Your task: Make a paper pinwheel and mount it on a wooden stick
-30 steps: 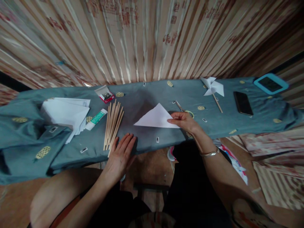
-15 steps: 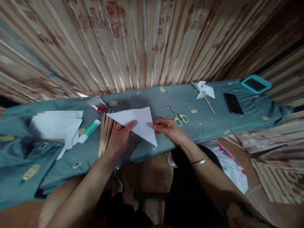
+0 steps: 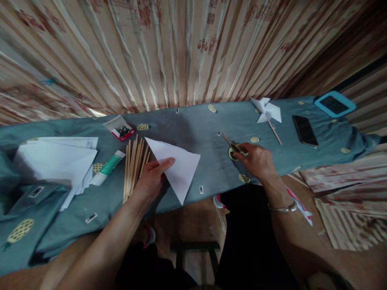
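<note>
A folded triangle of white paper [image 3: 181, 169] is pinched in my left hand [image 3: 152, 177], thumb on top and the other fingers underneath. One corner of it points down toward the table's front edge. To the right, my right hand [image 3: 256, 159] is closed on the handles of a pair of scissors [image 3: 232, 150] with green-yellow grips. The scissor blades point up and left, low over the cloth; I cannot tell whether they still touch it. Beside my left hand lies a bundle of thin wooden sticks [image 3: 132, 165].
A glue stick [image 3: 108, 167], a stack of white paper [image 3: 57, 157] and an open small box [image 3: 122, 131] of dark bits lie left on the patterned grey-green cloth [image 3: 205, 137]. Right are a paper pinwheel [image 3: 267, 110] on a stick, a phone [image 3: 305, 130] and a blue-framed tablet [image 3: 335, 104].
My right hand has let go of the paper and moved right onto the scissors. The paper has turned in my left hand, its lower corner swinging down and left.
</note>
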A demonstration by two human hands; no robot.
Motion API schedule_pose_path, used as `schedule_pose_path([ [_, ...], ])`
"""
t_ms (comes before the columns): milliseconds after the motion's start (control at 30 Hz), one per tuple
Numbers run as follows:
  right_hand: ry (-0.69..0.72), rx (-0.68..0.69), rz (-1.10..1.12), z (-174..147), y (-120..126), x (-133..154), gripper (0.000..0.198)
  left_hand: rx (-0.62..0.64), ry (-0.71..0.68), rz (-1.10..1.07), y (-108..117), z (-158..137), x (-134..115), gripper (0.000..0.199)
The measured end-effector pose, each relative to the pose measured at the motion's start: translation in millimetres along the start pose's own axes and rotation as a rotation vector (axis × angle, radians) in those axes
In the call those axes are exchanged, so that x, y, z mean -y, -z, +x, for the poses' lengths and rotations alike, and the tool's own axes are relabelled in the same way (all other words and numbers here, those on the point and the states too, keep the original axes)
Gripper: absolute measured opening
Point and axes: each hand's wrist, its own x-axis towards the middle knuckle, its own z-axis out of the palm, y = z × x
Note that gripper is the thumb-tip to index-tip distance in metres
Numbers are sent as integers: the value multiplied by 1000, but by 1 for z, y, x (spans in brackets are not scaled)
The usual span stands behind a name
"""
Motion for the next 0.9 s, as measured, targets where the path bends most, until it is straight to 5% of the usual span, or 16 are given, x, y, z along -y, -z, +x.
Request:
schedule_pose_path([
  [433, -56, 73, -23, 5, 0, 5, 30, 52, 57, -1, 2, 2, 6, 37],
  [567, -89, 88, 615, 2, -6, 18, 25, 37, 65, 14, 0, 1, 4, 37],
  [700, -79, 360, 1381, -5, -9, 42, 43, 43, 74, 39, 2, 2, -2, 34],
  [900, -171, 607, 1665, -18, -1, 68, 44, 20, 70, 36, 12, 6, -12, 30],
])
